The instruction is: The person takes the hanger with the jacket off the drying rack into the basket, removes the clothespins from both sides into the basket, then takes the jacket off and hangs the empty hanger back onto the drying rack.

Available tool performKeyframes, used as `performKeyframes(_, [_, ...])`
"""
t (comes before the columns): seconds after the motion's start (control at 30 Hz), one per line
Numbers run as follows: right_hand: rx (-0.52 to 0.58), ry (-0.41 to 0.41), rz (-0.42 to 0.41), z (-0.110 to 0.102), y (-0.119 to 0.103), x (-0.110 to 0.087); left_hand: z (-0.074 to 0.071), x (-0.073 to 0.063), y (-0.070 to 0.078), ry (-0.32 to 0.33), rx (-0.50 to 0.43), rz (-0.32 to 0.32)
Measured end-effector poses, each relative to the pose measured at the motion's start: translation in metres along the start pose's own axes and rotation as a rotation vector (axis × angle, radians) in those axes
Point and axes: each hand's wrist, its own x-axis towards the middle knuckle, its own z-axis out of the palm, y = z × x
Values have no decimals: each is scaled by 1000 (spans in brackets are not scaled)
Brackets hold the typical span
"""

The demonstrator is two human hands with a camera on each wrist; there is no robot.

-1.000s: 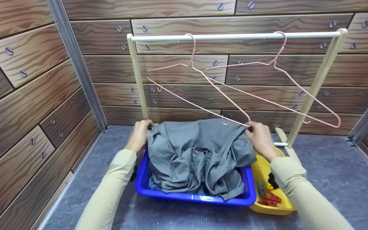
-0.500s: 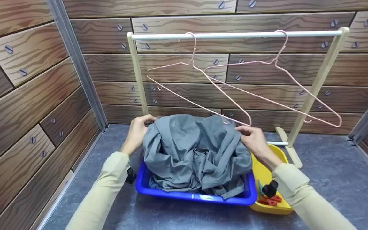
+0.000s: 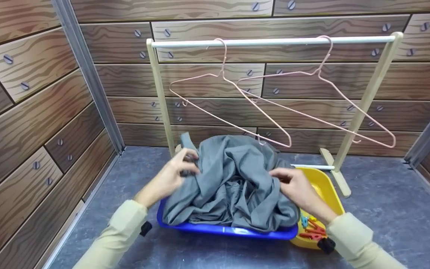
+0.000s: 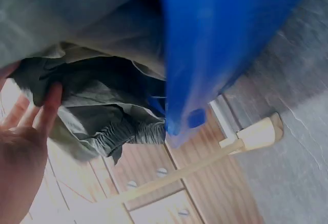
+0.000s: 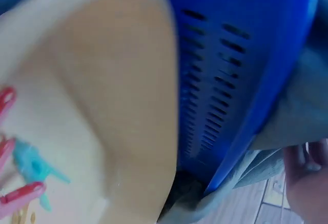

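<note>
A crumpled grey garment [image 3: 233, 179] is heaped in the blue basket [image 3: 237, 231], part of it spilling over the far side. At the heap's left side is my left hand [image 3: 168, 179], its fingers spread apart against the fabric. A gathered, elastic-looking edge [image 4: 123, 131] of the garment shows beside that hand in the left wrist view. My right hand [image 3: 295, 186] pinches a fold on the heap's right side. In the right wrist view the right hand [image 5: 310, 175] appears only at the edge, under the cloth. The basket's inside is largely hidden.
Two pink wire hangers [image 3: 256, 102] [image 3: 343, 95] hang from the white rail [image 3: 271, 42] of a wooden rack behind the basket. A yellow tub [image 3: 325, 186] stands at the right, with red and blue clothespins [image 3: 314, 231] in it. Plank-patterned walls enclose the back and left.
Both hands have come off the garment's far corners, moving inward and nearer. The cloth is now more bunched, a strip sticks up at the back left, and more covers the basket's front.
</note>
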Motion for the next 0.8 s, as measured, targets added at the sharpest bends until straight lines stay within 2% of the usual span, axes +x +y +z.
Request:
performKeyframes(0.1, [-148, -17, -61, 3, 0, -9, 5, -9, 5, -68, 80, 16])
performKeyframes(0.2, [-266, -41, -127, 4, 1, -15, 9, -17, 8, -132, 68, -15])
performKeyframes(0.27, [-304, -79, -154, 2, 1, -16, 12, -20, 10, -188, 11, -65])
performKeyframes(0.37, [-321, -164, -172, -2, 0, -18, 12, -24, 12, -281, -125, -203])
performKeyframes(0.43, [-304, -241, -142, -7, -1, -21, 10, -26, 12, -328, -238, -294])
performKeyframes(0.5, [-262, -315, -79, -13, -2, -26, 6, -28, 12, -357, -370, -358])
performKeyframes(0.57, [-222, -383, -18, -18, -5, -30, 2, -30, 10, -380, -495, -373])
performKeyframes(0.63, [-210, -437, 14, -21, -7, -33, -2, -31, 9, -423, -572, -378])
performKeyframes(0.73, [-243, -502, 18, -23, -9, -34, -7, -32, 10, -524, -595, -401])
performKeyframes(0.8, [-287, -530, 22, -23, -10, -34, -9, -33, 13, -589, -569, -424])
